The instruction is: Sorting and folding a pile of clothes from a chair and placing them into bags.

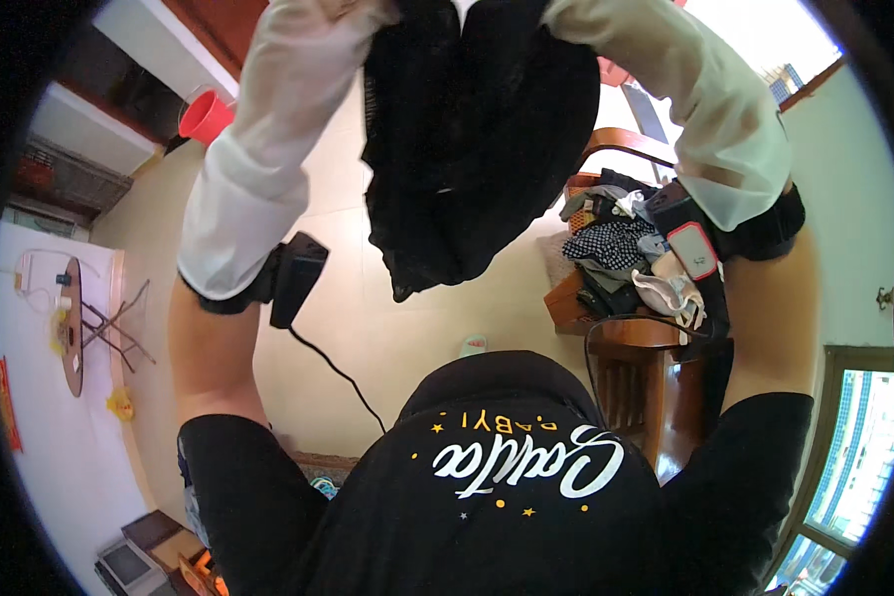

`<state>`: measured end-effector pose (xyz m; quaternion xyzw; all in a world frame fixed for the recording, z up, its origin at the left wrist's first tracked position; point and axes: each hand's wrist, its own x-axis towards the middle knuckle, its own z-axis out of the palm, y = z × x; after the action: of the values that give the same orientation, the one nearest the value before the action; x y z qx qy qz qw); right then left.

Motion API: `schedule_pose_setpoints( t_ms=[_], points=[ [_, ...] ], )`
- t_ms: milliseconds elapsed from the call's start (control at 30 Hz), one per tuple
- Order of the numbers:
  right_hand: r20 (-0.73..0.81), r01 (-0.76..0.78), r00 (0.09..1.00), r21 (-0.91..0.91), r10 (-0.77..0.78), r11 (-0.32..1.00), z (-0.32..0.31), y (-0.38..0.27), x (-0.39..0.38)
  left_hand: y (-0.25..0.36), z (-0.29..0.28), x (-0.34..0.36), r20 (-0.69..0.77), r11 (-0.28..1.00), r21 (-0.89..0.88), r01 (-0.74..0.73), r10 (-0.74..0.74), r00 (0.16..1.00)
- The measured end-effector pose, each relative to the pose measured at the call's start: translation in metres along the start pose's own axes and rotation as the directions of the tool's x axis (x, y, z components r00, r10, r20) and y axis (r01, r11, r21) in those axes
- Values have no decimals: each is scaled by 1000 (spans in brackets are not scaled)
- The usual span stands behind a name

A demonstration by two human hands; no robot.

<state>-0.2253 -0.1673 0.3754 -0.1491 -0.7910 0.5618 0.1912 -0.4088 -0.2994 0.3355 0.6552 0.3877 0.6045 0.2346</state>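
Note:
A black garment (467,149) hangs in the air before me from the top edge of the view, its lower edge uneven and its kind hard to make out. My left hand (356,10), partly cut off and blurred at the top edge, is closed on its upper left part. The upper right part hangs from my right hand, which lies at the top edge, mostly out of the picture beyond the right white sleeve (656,50). Both arms are raised. A matching white sleeve (268,149) covers my left forearm. The fingers of both hands are hidden.
A wooden chair (636,343) at the right carries a heap of clothes (611,248). Black boxes with cables are strapped near my elbows, one a dark box (300,280). A red bucket (207,117) stands far left. An ironing board (74,328) is by the left wall.

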Motion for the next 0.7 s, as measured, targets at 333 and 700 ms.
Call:
schedule_pose_setpoints(
  t_ms=[333, 700],
  points=[
    [-115, -115, 988, -82, 105, 990, -23, 15, 9, -15, -3, -4, -239, 999, -16, -50, 44, 970],
    [223, 359, 932, -671, -285, 649, -36, 16, -64, -24, 14, 15, 299, 994, 52, 100, -111, 948]
  ],
)
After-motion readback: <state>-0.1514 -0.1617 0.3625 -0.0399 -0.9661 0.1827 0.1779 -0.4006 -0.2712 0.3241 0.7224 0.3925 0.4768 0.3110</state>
